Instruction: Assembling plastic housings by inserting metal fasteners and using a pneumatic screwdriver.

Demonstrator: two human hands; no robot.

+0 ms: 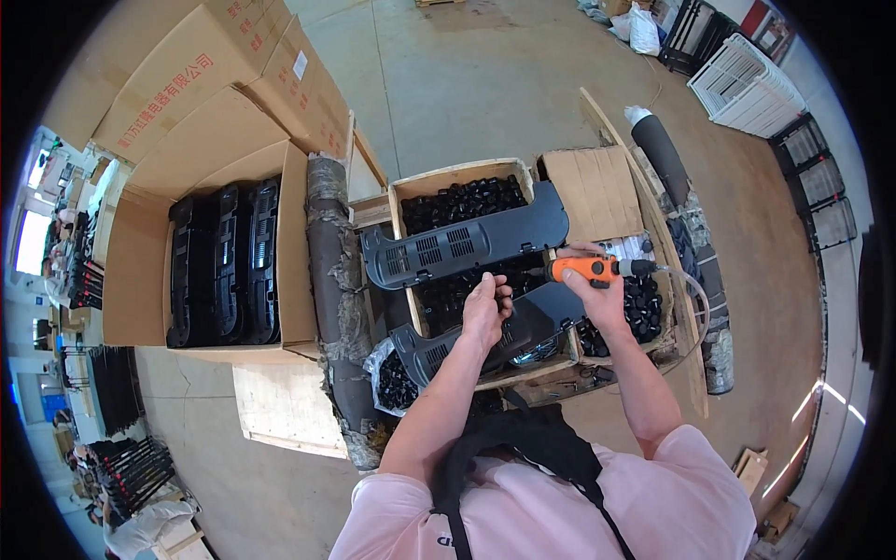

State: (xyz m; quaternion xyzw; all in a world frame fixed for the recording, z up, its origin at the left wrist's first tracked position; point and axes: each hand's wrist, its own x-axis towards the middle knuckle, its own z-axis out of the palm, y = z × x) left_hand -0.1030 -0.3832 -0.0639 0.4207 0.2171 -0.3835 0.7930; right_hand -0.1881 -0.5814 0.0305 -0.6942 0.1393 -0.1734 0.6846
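My right hand (597, 291) is wrapped round an orange and black air screwdriver (571, 269), its tip pointing left toward my other hand. A clear hose trails from the tool's rear. Just left of that tip, my left hand (485, 310) is closed with fingers curled; whatever it holds, if anything, is too small to make out. Beyond both hands, a long black plastic cover (495, 233) with vent slots lies across the wooden bins. A second black cover (434, 353) lies nearer me, partly hidden under my left forearm.
Small black parts (467, 203) fill the wooden bins, and more sit in a plastic bag (394, 381). At the left stands an open carton (294, 252) holding several black covers. A grey padded roll (334, 280) separates it from the bins. Flat cardboard (590, 194) covers the far right bin.
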